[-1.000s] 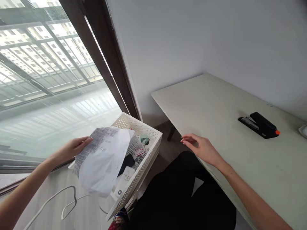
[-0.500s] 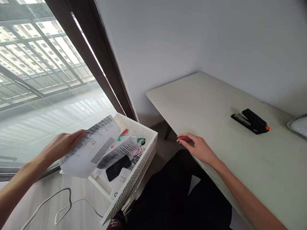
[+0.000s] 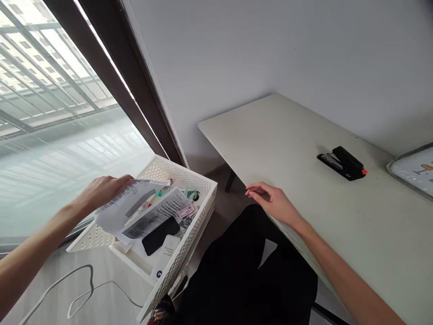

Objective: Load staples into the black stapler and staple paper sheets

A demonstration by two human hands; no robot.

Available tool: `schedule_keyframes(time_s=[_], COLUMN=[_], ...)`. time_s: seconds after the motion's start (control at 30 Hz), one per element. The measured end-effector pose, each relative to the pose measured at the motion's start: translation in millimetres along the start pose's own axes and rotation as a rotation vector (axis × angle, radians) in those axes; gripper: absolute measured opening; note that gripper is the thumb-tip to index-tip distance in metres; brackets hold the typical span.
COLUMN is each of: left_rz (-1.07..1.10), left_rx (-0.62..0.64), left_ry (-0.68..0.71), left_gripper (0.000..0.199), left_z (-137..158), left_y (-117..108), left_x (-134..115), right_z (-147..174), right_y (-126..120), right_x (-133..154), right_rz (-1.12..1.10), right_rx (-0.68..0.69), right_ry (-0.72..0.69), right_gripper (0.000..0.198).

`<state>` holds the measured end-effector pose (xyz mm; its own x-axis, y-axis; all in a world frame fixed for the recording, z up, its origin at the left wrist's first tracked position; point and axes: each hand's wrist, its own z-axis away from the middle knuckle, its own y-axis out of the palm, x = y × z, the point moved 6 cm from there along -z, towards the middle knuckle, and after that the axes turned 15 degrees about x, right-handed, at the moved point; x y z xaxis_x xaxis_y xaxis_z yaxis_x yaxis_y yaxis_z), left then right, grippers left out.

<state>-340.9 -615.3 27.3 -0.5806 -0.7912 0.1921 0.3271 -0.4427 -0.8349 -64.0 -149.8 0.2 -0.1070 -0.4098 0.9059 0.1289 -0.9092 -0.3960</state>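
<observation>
My left hand (image 3: 105, 192) pinches the top edge of a printed paper sheet (image 3: 117, 212), which sags over the left part of a white perforated drawer (image 3: 199, 228). Beneath and beside the sheet lie another printed paper (image 3: 158, 212), a black phone (image 3: 161, 235) and a white device (image 3: 169, 246) with a small dark round display. Further back in the drawer are a small red-and-white packet (image 3: 187, 211) and a green-and-clear plastic item (image 3: 192, 194). My right hand (image 3: 274, 203) hovers by the near table edge, fingers loosely curved, holding nothing.
A black stapler (image 3: 341, 163) with an orange tip lies on the pale table (image 3: 264, 140). A clear-edged case (image 3: 414, 171) sits at the far right. A grey cable (image 3: 91, 282) loops on the floor. A glass door (image 3: 61, 149) stands to the left.
My left hand has moved right with the sheet and lowered it into the drawer, so the sheet lies flatter. My right hand keeps its pose. The view has shifted slightly.
</observation>
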Motion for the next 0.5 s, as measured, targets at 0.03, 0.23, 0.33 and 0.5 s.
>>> schedule_keyframes(time_s=[0.03,0.23,0.33,0.5], left_rz=[0.0,-0.023,-0.05,0.006], left_rx=[0.011,-0.029,-0.182,-0.467], left_ry=[-0.021,-0.093,-0.091,-0.075], left_gripper=[0.065,0.061,0.057,0.04], left_z=[-2.1,5.7,17.6,33.1], left_y=[3.8,13.5,9.8,13.0], left_x=[-1.3,-10.0,-6.8,-17.2], right_z=[0.1,2.1,3.0,2.8], right_y=[0.3,2.1,2.1,2.5], right_x=[-0.6,-1.2,0.7,2.4], right_rz=[0.003,0.026,0.025,0.044], right_rx=[-0.002,-0.014,-0.011,-0.041], right_ry=[0.003,0.039,0.046,0.037], right_gripper=[0.024,0.024,0.025,0.026])
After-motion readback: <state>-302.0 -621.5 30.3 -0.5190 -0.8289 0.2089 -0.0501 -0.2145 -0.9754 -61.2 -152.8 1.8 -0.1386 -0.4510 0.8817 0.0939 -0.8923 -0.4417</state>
